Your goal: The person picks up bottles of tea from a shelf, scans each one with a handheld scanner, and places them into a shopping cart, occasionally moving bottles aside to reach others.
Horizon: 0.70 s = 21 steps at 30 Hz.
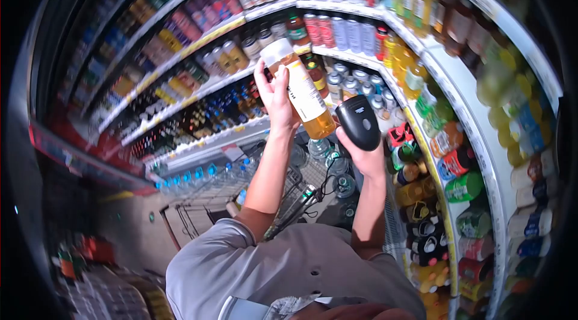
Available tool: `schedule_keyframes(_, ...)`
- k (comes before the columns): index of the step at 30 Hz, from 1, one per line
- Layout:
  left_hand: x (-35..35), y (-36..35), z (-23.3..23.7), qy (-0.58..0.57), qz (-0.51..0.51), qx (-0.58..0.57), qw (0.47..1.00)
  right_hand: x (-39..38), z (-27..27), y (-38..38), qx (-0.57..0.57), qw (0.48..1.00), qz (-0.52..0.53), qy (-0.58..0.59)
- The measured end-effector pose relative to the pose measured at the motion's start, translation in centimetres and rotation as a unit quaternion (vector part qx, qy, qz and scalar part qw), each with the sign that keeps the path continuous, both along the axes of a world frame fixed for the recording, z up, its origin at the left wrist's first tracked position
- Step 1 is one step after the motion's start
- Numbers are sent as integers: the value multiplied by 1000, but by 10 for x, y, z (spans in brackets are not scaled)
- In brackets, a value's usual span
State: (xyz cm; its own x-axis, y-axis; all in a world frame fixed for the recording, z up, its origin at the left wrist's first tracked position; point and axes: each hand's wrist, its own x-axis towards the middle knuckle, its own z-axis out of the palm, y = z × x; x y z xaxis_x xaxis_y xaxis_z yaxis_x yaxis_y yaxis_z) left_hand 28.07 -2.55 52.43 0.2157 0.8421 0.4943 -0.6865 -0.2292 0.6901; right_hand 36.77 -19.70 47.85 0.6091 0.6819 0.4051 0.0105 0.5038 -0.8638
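The left hand is gripping the tilted bottle near its cap, presumably leaving the label uncovered; the right hand is clasping a black scanner beside its base.

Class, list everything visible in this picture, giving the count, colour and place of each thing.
bottle: one, amber with white label and cap, in the left hand
handheld device: one, black, in the right hand
shelves: several, white, curving around ahead and to the right
shelved bottles and cans: dozens, many colours, on the shelves
blue-capped bottles: several, clear, low on the left
wire cart: one, dark, beneath the arms
red goods: count unclear, red, blurred, lower left
shirt: one, grey, on the person
left hand: one, bare, left of centre
right hand: one, bare, right of centre
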Motion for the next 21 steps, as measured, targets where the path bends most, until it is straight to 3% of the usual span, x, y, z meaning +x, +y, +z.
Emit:
schedule_keyframes(1, -22, -2, 8, -47, -40, -34, 997, -20, 12, 7, -43, 999, 26, -21)
schedule_keyframes(3, -58, 23, -6, -56, 30, -30, 998, -62, 7, 28, -89, 992, 65, -67)
schedule_keyframes(4, -77, 22, 0, -93, 30, -53, 994, -87, 2, 33, -88, 979, -30, -181)
schedule_keyframes(5, -97, 18, 7, -110, 28, -77, 991, -108, 24, 50, -13, 985, 28, -172)
schedule_keyframes(8, -148, 32, 2, -162, 40, -121, 979, -153, 12, 72, -39, 981, 21, -187)
schedule_keyframes(9, -166, 37, 1, -181, 10, -133, 974, -169, 12, 79, -33, 991, 35, -122)
schedule_keyframes(11, -196, 44, -2, -221, -48, -120, 967, -183, 2, 95, -45, 991, 65, -106)
schedule_keyframes(13, -219, 42, 1, -226, -59, -118, 965, -198, -1, 106, -44, 988, 94, -117)
schedule_keyframes(15, -236, 42, 4, -122, -15, -117, 985, -216, -3, 112, -84, 961, 51, -257)
schedule_keyframes(16, -250, 43, 5, -109, -46, -117, 986, -236, 5, 109, -75, 982, 50, -168)
schedule_keyframes(19, -269, 71, -27, -164, -97, -164, 968, -257, 13, 115, -40, 937, 50, -343)
schedule_keyframes(21, -287, 87, -44, -140, -182, -226, 947, -267, 6, 117, -100, 931, 66, -344)
